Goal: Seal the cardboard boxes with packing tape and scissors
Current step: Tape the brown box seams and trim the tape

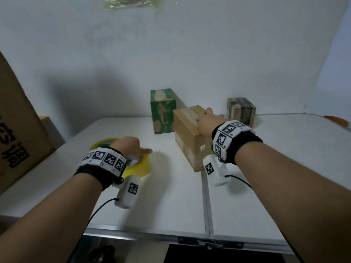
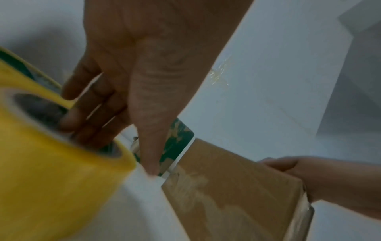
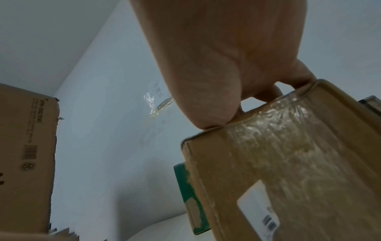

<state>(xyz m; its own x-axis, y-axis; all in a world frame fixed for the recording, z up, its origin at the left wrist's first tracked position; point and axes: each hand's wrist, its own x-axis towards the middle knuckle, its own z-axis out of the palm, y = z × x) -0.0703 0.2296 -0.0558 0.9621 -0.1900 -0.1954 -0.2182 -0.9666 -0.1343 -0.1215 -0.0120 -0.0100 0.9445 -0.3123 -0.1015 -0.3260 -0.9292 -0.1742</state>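
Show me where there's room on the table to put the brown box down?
The near half of the white table in front of the brown box is bare. It is crowded at the back, by the green box, the dark-striped box and the yellow tape roll.

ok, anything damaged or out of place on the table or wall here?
Yes. The green cardboard box at the back has its printed surface torn away in patches, baring pale board. The brown cardboard box under the right hand carries old wrinkled clear tape. A crumpled clear tape scrap sticks to the white wall.
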